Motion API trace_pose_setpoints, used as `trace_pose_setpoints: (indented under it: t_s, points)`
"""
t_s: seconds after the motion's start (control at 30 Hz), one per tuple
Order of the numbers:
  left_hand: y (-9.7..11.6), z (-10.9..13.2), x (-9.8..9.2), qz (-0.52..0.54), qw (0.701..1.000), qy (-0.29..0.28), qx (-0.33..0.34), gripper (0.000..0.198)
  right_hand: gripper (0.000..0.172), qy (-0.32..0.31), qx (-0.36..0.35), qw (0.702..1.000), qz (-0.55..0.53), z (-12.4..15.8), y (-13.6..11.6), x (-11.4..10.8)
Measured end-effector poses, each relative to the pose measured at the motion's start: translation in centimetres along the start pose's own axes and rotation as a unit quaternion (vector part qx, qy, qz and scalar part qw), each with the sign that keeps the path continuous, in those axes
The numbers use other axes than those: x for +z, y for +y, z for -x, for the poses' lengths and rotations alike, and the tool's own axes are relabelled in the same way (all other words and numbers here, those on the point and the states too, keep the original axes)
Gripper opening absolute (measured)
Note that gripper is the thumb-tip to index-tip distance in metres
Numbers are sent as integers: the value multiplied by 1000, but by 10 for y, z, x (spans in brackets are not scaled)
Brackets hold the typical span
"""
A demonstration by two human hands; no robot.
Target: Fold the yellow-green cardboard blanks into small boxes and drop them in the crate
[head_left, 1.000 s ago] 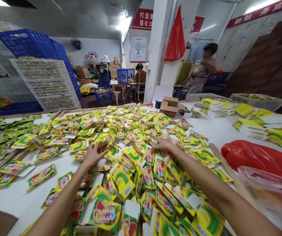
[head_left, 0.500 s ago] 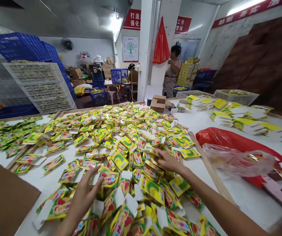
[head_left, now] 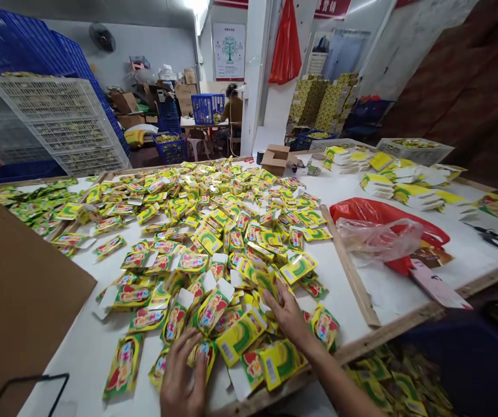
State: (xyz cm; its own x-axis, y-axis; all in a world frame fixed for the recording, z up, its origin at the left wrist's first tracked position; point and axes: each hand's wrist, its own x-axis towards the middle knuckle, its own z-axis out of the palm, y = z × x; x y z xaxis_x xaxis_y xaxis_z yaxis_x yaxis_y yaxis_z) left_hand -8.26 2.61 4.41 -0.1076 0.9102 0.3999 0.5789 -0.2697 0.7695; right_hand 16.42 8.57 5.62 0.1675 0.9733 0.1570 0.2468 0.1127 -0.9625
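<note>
A big heap of yellow-green snack packets [head_left: 214, 231] covers the white table [head_left: 79, 353]. My left hand [head_left: 183, 376] lies flat, fingers spread, on packets at the table's near edge. My right hand [head_left: 287, 315] rests with its fingers stretched over the packets a little to the right, also near the edge. Neither hand grips anything. Below the near edge, a blue crate [head_left: 457, 365] holds more packets [head_left: 388, 382].
A brown cardboard sheet [head_left: 18, 301] stands at the left. A wooden strip [head_left: 348, 266] divides the table; right of it lie a red plastic bag [head_left: 383, 217], scissors [head_left: 490, 236] and stacked packets [head_left: 405, 185]. Crates [head_left: 53, 121] are stacked behind; a person [head_left: 231, 110] sits far back.
Both hands have drawn back from the middle of the heap toward the near edge, dragging packets along. The view has tilted down and back.
</note>
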Motion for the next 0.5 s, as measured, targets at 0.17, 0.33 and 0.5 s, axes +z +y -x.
trace_pose_setpoints:
  t_s: [0.17,0.33,0.5]
  points:
    - [21,21,20,83,995,-43,-36,38,46,-80,50,993,-71,30,-10,25]
    - [35,27,29,122,981,-116,-95,50,46,-143,69,986,-45,70,-14,46]
    - [29,38,31,165,962,-181,-125,55,41,-208,38,977,-40,91,-20,47]
